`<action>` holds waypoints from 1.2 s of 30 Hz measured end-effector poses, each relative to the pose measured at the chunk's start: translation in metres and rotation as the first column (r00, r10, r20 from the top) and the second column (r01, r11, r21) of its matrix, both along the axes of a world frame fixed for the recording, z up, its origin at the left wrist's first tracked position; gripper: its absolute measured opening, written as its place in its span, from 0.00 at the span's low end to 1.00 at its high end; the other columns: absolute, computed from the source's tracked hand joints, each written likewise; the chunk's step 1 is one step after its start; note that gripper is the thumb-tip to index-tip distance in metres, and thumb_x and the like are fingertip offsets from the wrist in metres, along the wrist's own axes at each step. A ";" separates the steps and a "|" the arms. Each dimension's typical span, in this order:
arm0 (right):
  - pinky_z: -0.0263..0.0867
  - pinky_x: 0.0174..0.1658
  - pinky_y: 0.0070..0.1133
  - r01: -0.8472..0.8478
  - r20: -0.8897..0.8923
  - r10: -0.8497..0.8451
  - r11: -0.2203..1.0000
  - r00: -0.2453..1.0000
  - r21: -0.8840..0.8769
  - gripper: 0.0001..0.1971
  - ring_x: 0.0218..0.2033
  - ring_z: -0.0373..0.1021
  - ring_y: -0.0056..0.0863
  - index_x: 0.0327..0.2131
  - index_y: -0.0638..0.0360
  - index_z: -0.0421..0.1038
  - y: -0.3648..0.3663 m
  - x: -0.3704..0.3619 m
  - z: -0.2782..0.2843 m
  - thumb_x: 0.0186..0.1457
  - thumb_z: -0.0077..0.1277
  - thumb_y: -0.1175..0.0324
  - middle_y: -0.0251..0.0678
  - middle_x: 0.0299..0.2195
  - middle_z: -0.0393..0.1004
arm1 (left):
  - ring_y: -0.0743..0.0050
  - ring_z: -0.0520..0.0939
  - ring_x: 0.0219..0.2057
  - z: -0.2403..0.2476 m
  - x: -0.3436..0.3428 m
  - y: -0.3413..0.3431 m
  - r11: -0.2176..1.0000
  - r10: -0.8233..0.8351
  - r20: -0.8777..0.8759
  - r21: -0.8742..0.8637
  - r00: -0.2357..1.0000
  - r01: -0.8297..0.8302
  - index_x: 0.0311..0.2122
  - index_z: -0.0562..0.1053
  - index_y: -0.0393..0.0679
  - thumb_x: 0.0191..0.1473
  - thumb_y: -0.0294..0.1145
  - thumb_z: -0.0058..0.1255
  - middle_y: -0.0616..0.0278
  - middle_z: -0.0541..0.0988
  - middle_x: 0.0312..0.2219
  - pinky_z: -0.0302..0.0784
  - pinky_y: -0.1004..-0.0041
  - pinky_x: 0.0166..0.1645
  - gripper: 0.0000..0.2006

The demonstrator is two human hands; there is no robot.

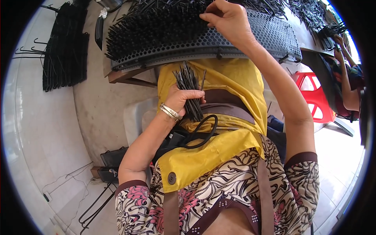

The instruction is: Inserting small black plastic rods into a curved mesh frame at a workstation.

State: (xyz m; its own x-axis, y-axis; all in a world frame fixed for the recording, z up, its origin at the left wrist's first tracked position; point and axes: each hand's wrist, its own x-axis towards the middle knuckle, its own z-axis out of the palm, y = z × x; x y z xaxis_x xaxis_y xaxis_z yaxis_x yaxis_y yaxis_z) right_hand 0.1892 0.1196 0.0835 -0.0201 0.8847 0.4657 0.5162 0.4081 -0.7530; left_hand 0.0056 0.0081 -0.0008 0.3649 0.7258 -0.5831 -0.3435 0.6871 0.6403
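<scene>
My left hand [181,98] is closed round a bundle of thin black sticks [189,84], held upright in front of the yellow apron [235,78]. One stick stands a little apart from the rest, by the thumb. Over a grey perforated tray [258,35], my right hand [228,18] has thumb and fingertips pinched together. Whatever lies between those fingertips is too small or hidden to make out. They are at the edge of a dense block of upright black sticks [156,29] filling the tray's left part; bare holes show to its right.
Loose black sticks [270,6] lie heaped behind the tray. Filled black racks [66,58] stand by the left wall. A black bag [172,139] with a looped strap rests at my lap. On the right are a red plastic stool [313,92] and another person's arm [347,74].
</scene>
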 end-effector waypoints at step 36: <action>0.65 0.27 0.13 -0.260 -0.449 -0.077 0.725 0.890 -0.638 0.03 0.23 0.67 0.14 0.26 0.67 0.70 -0.137 -0.005 -0.066 0.46 0.53 0.77 0.30 0.21 0.72 | 0.71 0.79 0.24 -0.009 0.002 0.000 0.997 -0.015 -0.007 0.069 1.000 0.015 0.29 0.74 0.34 0.36 0.16 0.52 0.58 0.78 0.24 0.75 0.74 0.32 0.09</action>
